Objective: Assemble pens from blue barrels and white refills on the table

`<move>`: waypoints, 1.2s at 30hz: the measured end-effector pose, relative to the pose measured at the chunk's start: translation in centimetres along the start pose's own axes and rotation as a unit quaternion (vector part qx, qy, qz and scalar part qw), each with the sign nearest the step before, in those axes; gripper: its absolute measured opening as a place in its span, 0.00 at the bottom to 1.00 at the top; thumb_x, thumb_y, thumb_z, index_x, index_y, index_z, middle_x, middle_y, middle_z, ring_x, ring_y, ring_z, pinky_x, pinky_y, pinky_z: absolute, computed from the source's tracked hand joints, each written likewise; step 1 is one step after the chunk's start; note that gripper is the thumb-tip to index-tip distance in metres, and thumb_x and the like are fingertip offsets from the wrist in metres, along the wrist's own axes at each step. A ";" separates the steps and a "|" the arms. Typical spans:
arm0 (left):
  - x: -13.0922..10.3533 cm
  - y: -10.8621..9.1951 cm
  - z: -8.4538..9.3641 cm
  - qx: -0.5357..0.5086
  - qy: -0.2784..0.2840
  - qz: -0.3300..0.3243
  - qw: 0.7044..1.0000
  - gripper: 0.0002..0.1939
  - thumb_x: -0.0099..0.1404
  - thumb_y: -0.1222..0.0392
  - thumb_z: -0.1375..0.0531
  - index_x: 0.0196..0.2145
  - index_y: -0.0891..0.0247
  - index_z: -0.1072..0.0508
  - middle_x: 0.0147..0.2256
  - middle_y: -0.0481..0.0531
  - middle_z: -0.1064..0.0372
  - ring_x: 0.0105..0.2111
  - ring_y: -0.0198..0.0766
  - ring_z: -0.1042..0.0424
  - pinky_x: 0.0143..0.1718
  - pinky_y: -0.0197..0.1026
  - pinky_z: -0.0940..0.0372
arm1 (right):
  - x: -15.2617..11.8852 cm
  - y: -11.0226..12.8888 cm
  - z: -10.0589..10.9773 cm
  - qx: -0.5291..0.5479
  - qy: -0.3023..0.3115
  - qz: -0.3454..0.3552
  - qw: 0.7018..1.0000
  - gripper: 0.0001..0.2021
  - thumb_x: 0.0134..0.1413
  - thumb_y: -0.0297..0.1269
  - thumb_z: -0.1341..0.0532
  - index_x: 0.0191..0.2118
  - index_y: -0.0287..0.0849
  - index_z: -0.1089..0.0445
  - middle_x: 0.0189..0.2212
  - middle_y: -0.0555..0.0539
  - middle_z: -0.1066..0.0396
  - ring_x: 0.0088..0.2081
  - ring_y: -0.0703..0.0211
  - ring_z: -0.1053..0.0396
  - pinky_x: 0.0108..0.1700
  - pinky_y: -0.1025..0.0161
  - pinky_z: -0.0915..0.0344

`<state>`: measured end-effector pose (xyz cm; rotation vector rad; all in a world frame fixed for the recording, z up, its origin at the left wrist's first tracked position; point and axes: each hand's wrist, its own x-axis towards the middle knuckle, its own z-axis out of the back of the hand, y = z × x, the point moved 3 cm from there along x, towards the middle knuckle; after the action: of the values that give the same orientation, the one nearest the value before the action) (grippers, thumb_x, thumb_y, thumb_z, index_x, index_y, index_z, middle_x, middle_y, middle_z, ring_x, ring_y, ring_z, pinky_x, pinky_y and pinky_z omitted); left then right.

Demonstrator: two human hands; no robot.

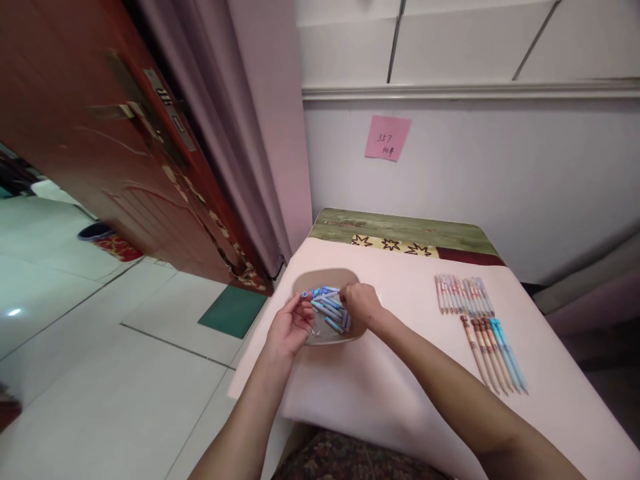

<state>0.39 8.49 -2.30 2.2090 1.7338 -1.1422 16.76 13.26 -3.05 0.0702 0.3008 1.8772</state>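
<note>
Between its thumb and index finger, my left hand (291,325) pinches a blue pen part (305,295), its round end facing up and left. It is over the left side of a beige basket (331,275). Inside the basket lie several short blue and white pen pieces (327,309). My right hand (361,303) is closed at the basket's right side, fingertips turned inward. What its fingers hold, if anything, is too small to make out.
On the pink-covered table (400,393), pale pens (464,295) lie in a row at the right. Brown-topped pens (487,353) and light blue pens (509,355) lie nearer me. A pink note (387,138) sticks to the wall behind. A wooden door (150,153) stands at left.
</note>
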 end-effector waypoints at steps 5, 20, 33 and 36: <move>0.1 -0.4 0.5 0.006 0.006 -0.015 1.000 0.09 0.68 0.68 0.48 0.32 0.72 0.31 0.23 0.51 0.32 0.18 0.26 0.36 0.17 0.27 0.38 | 0.8 2.0 -2.4 -0.039 0.048 0.024 0.998 0.09 0.52 0.30 0.41 0.36 0.37 0.23 0.36 0.34 0.24 0.41 0.47 0.26 0.42 0.59 0.34; -0.6 -2.6 0.7 0.019 -0.002 -0.051 0.999 0.10 0.68 0.66 0.47 0.30 0.72 0.30 0.22 0.50 0.34 0.18 0.26 0.38 0.18 0.28 0.38 | 2.7 3.9 -3.8 -0.012 0.066 0.051 0.997 0.11 0.52 0.30 0.42 0.37 0.43 0.22 0.37 0.40 0.22 0.40 0.53 0.25 0.40 0.66 0.35; -0.1 -2.4 1.0 0.026 -0.001 -0.045 0.999 0.09 0.67 0.66 0.47 0.30 0.72 0.30 0.22 0.51 0.34 0.18 0.26 0.38 0.17 0.28 0.39 | 3.1 6.0 -4.3 0.086 0.043 0.008 0.995 0.11 0.48 0.27 0.41 0.36 0.32 0.23 0.38 0.30 0.24 0.43 0.44 0.27 0.46 0.57 0.34; -0.1 -2.6 1.0 0.028 0.003 -0.049 0.998 0.09 0.66 0.67 0.46 0.30 0.71 0.30 0.22 0.50 0.34 0.17 0.27 0.37 0.17 0.28 0.39 | 2.5 3.5 -3.4 0.171 0.029 -0.007 0.985 0.07 0.47 0.29 0.39 0.32 0.34 0.24 0.34 0.33 0.23 0.41 0.45 0.26 0.44 0.56 0.33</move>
<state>-2.33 8.79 -2.07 2.1828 1.8551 -1.2206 12.08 14.06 -5.72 0.2463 0.6613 1.7987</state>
